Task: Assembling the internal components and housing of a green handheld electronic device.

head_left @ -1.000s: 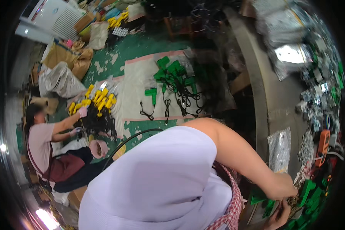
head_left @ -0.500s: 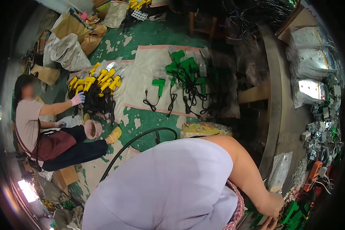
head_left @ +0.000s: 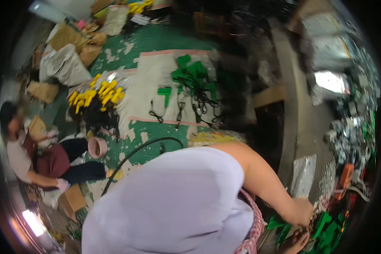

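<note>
Head view: a person in a pale shirt leans over by the long grey bench, and their two hands are close together near the lower right. The left hand points down, and its fingertips are hidden. The right hand is just below it, with its fingers bent. It is blurry there, so I cannot tell if either hand is pinched on something or has its fingers apart. The green plastic pieces lie in a heap just to the right of the hands, and another green piece is just to the left. Farther up the bench there is a shiny clear packet, and an orange thing with a white cord near it. On the floor, a pale sheet has a pile of green tools with black cords on it. Left of that is a pile of yellow tools. A co-worker sits at the far left, with one gloved hand near a brown box and a pink bucket close to their legs.
</note>
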`<state>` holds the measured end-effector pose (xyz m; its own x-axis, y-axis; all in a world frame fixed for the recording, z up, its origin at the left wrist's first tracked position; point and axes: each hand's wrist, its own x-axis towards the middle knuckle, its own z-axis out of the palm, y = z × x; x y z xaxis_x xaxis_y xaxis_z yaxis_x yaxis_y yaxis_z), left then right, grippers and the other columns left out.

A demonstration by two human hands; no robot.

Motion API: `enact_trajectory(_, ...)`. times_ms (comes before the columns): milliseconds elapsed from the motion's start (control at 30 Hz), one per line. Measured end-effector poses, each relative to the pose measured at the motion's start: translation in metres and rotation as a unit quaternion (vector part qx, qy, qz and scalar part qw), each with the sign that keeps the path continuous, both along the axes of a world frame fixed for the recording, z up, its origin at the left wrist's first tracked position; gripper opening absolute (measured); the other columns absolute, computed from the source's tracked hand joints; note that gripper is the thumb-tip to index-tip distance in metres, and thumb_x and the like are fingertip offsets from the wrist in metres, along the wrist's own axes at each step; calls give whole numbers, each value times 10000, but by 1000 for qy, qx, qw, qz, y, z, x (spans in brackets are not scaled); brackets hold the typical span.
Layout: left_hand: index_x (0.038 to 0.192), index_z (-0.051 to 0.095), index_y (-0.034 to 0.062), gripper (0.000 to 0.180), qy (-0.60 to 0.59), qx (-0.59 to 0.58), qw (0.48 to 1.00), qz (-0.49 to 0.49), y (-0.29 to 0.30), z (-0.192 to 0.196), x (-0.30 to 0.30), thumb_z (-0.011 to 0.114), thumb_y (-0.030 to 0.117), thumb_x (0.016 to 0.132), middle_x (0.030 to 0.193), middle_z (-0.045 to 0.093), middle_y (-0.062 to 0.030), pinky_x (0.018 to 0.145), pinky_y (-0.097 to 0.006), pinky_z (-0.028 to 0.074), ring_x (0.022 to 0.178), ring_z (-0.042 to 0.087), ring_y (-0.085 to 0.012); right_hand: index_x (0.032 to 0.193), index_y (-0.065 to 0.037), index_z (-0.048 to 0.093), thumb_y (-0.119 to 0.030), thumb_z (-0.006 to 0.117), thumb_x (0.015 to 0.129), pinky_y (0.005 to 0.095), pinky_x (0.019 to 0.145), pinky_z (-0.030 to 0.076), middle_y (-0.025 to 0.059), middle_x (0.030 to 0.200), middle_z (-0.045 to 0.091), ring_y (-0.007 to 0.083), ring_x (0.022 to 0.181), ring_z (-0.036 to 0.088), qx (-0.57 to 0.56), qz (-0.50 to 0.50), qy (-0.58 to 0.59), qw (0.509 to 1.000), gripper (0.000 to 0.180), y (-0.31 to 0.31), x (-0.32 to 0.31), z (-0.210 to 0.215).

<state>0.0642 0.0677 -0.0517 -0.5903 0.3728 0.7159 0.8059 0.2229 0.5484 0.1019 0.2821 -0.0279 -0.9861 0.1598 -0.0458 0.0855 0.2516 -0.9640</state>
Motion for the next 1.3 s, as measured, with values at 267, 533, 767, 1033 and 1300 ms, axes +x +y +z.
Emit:
enact_trajectory(267, 830, 676, 54, 133, -209, 111, 970, -55, -67, 12, -1, 671, 153, 740, 798, 648, -113, 735, -403, 479, 789, 613, -310, 956, -8, 643, -100, 621, 884, 205, 643, 464, 15, 837, 617, 85, 716, 592, 63, -33, -29, 997, 119, -101, 13, 44)
enact_trajectory(533, 895, 676, 14, 110, -363, 15, 925, -112, -71, 41, -4, 682, 72, 802, 831, 645, -51, 671, -247, 469, 756, 595, -121, 983, 21, 628, -76, 619, 894, 186, 647, 459, 15, 840, 636, 52, 726, 582, -9, -46, 15, 999, 132, -102, 25, 41)
enact_trajectory(767, 923, 671, -10, 114, -416, 8, 902, -117, -73, 45, -4, 664, 64, 836, 826, 657, -15, 680, -214, 477, 749, 582, -59, 993, 14, 629, -112, 584, 916, 201, 626, 435, 12, 760, 618, 51, 693, 548, -2, 49, -93, 994, 155, -102, 19, 47)
enact_trajectory(1033, 930, 669, -10, 123, -469, -6, 874, -129, -73, 45, -9, 663, 83, 850, 800, 656, -2, 666, -205, 476, 724, 582, -54, 1033, 8, 563, -126, 548, 937, 168, 556, 369, 25, 724, 610, 35, 625, 500, -145, 88, -91, 981, 166, -94, 25, 55)
enact_trajectory(1300, 940, 668, -2, 130, -482, -43, 865, -131, -72, 51, -12, 667, 94, 851, 805, 657, 1, 665, -201, 475, 717, 582, -54, 987, 10, 563, -107, 580, 911, 187, 522, 350, 13, 693, 604, 35, 596, 494, -40, 61, -68, 995, 140, -107, 22, 42)
